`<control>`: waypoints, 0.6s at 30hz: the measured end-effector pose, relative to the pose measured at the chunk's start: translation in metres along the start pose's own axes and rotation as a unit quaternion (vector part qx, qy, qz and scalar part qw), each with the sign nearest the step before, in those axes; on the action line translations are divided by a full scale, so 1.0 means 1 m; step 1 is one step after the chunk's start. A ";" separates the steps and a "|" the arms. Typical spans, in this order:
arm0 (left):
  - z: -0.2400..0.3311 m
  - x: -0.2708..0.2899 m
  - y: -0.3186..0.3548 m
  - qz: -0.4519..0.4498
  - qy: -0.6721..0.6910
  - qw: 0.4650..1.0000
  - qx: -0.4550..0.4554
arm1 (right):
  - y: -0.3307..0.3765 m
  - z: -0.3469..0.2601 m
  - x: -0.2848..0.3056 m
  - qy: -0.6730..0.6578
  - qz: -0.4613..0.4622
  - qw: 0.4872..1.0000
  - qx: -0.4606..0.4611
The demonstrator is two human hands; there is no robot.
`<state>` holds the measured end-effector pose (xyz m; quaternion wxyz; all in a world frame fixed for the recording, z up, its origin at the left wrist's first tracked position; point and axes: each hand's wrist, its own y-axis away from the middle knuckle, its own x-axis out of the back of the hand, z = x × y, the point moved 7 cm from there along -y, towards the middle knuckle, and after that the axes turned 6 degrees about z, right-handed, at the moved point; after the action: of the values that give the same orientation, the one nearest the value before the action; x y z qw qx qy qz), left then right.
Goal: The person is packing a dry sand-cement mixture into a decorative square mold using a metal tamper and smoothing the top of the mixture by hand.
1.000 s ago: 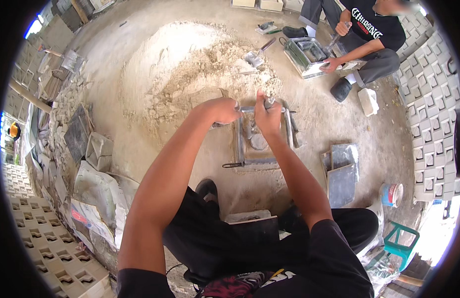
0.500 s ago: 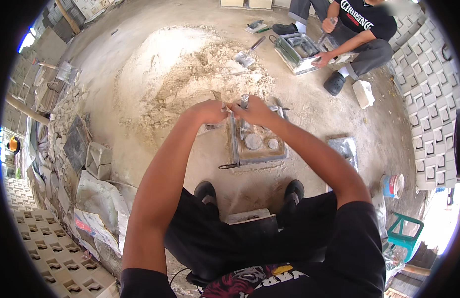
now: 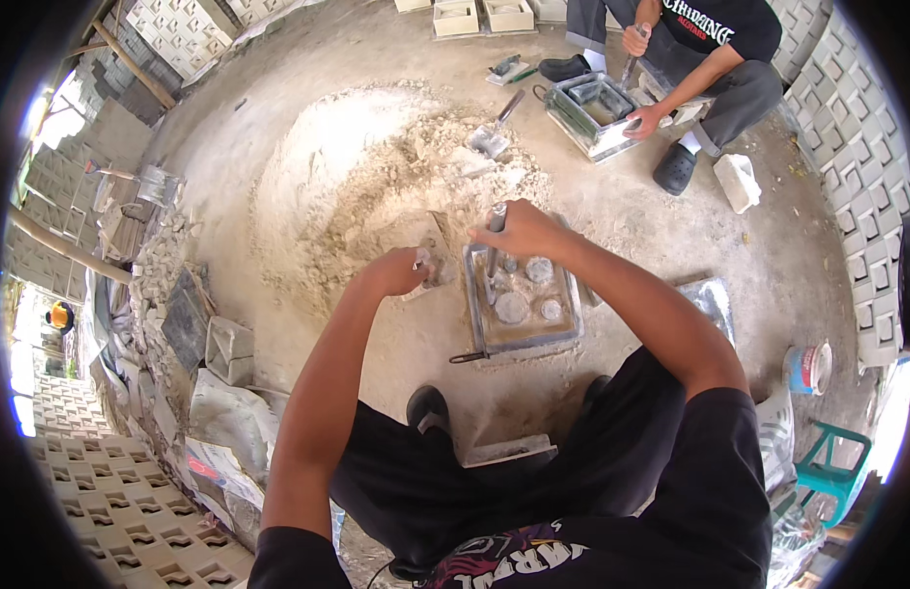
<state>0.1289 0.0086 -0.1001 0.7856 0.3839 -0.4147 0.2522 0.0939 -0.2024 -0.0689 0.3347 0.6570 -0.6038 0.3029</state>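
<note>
Dusty floor (image 3: 641, 221), hands (image 3: 525, 232) near pale powder (image 3: 366, 167) and rectangular mould (image 3: 529, 343)

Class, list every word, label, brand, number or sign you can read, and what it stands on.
Printed wording is not copied here; it stands on:
Co-worker's black shirt: white letters, smaller red ones beneath.
Person's own black shirt: white letters beside a coloured picture.
Small bucket: label too small to read.
Pale sheet or sack at left: print too small to read.
</note>
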 end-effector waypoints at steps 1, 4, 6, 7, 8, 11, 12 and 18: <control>-0.003 -0.001 -0.001 0.016 0.005 1.000 -0.011 | -0.004 -0.003 -0.003 0.018 0.005 1.000 -0.004; -0.010 0.015 -0.013 0.062 0.020 0.996 -0.053 | -0.006 -0.010 -0.003 -0.016 -0.013 1.000 0.007; -0.009 0.016 -0.007 0.080 0.064 0.993 -0.051 | -0.003 -0.003 -0.018 -0.039 0.024 0.999 -0.010; -0.002 0.022 -0.008 0.102 0.057 0.991 -0.065 | -0.004 0.003 -0.019 -0.044 0.050 0.998 -0.012; 0.001 0.030 -0.008 0.124 0.047 0.989 -0.072 | -0.004 0.000 -0.018 -0.056 0.080 0.995 0.014; 0.010 0.044 -0.008 0.202 0.067 0.974 -0.077 | -0.001 0.000 -0.016 -0.021 0.063 0.998 0.012; 0.016 0.043 -0.006 0.230 0.082 0.967 -0.078 | 0.002 -0.004 -0.020 -0.017 0.052 0.999 0.006; 0.088 0.043 0.005 0.289 0.279 0.900 -0.171 | 0.017 -0.019 -0.028 -0.008 0.039 0.997 0.073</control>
<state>0.1081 -0.0568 -0.0303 0.8154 0.0208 -0.3075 0.4900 0.0749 -0.1719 -0.0789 0.2692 0.6580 -0.6080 0.3534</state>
